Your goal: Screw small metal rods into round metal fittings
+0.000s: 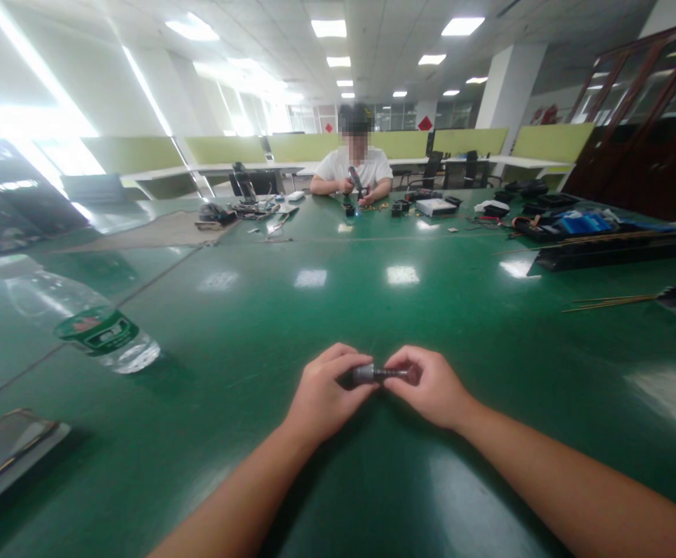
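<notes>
My left hand [322, 395] and my right hand [431, 385] meet over the green table [291, 325] just in front of me. Between them is a small dark grey cylindrical part [373, 375] with a thin shaft. The left fingers are curled round its thicker end. My right fingertips pinch the thin end. Both forearms rest low over the table.
A clear water bottle [76, 314] lies on its side at the left, a phone [1, 457] at the near left edge. A person [353, 167] sits across the table among tools and small boxes [436, 206]. Black trays and sticks [611, 252] lie at the right.
</notes>
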`<state>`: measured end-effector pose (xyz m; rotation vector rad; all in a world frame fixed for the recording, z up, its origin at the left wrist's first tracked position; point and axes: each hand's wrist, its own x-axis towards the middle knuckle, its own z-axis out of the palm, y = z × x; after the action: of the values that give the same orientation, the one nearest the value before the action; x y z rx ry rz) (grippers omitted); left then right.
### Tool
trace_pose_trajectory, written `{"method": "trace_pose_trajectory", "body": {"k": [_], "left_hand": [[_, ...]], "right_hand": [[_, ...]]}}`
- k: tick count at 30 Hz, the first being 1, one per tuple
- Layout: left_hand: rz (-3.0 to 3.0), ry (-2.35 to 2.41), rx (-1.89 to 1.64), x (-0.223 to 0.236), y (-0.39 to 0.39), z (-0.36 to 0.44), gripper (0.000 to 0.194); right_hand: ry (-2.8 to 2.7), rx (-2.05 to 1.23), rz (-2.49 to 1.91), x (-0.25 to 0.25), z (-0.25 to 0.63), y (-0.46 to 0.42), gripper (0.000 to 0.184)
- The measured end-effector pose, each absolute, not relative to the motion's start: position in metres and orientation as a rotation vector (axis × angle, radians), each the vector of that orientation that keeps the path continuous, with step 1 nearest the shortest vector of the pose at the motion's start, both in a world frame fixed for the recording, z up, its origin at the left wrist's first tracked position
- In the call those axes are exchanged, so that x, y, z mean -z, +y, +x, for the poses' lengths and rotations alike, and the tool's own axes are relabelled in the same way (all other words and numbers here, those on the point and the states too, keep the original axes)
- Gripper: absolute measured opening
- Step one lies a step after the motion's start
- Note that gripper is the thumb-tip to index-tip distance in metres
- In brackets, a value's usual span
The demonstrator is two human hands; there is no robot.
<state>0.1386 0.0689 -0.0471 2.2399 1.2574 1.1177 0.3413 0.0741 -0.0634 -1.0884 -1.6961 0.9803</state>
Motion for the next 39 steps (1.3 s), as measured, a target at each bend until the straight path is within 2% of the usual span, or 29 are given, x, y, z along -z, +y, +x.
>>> {"method": "trace_pose_trajectory", "body": {"k": [39], "left_hand": [[2.251, 1.376, -1.145, 0.0406, 0.074, 0.13, 0.025]], "right_hand": [[-1.597, -0.961, -1.17, 0.07, 0.3462, 0.0798, 0.014]]}}
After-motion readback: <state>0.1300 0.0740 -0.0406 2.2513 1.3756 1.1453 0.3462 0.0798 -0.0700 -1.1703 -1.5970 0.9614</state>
